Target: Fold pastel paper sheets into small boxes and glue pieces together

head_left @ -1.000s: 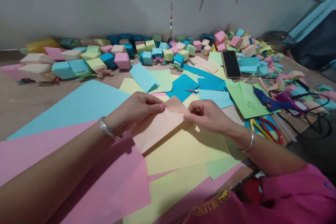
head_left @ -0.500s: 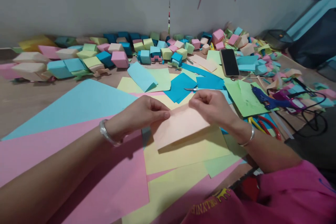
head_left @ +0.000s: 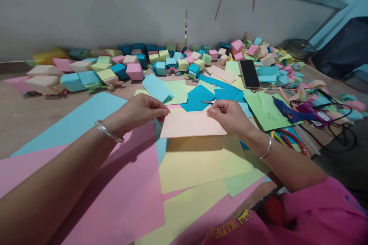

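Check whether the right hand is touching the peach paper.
Touching. The head view shows the right hand pinching the peach paper near its far right corner, thumb over the edge.

Papercraft workspace; home or workshop, can't tell which; folded-paper boxes [head_left: 134, 71] line wall [head_left: 100, 7] base, approx 10 to 1 o'clock; glue gun [head_left: 291, 114] at 3; red-and-yellow scissors handles [head_left: 299, 142] nr 4; lg pink sheet [head_left: 126, 199] at 7; lt-blue sheet [head_left: 77, 122] approx 9; paper offcuts [head_left: 287, 71] btwn 2 & 3.

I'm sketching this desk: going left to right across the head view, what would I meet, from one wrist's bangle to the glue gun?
Left bangle → left hand → peach paper → right hand → right bangle → glue gun.
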A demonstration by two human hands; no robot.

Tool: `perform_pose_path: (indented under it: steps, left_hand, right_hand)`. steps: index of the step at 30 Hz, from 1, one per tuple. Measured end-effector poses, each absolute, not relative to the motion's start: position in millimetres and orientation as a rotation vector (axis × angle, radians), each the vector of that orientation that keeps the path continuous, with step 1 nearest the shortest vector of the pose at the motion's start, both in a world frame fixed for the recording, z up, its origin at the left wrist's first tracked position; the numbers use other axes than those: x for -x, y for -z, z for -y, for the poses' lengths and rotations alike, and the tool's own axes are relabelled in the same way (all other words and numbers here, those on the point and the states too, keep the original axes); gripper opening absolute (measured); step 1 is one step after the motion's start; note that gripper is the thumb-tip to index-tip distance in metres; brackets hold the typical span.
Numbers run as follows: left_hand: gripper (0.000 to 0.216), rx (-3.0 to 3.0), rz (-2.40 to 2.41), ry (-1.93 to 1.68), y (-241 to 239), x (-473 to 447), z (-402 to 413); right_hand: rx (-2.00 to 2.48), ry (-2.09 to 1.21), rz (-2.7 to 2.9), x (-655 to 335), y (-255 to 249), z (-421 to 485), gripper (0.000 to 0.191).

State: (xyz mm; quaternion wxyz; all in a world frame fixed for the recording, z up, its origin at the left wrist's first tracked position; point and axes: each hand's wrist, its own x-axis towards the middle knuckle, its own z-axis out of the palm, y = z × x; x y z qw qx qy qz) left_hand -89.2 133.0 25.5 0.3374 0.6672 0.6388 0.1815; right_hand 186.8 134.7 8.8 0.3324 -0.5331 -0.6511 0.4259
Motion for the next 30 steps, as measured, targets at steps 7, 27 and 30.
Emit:
perform_pose_path:
  steps: [7,27,30]
  left_hand:
    - [0.043,-1.829,-1.673,-0.953,-26,75,-125]
    - [0.060,-1.843,-1.340,-0.632,-22,38,-87]
    - [0.059,-1.683,-1.289,-0.623,-27,35,-85]
  right_hand:
    - [1.296,-1.147,1.603,-189,-2,-141,0.025]
    - [1.097,-1.530,1.307,-189,-7,-138,0.051]
    - [1.109,-1.518,1.343,-188,-7,-137,0.053]
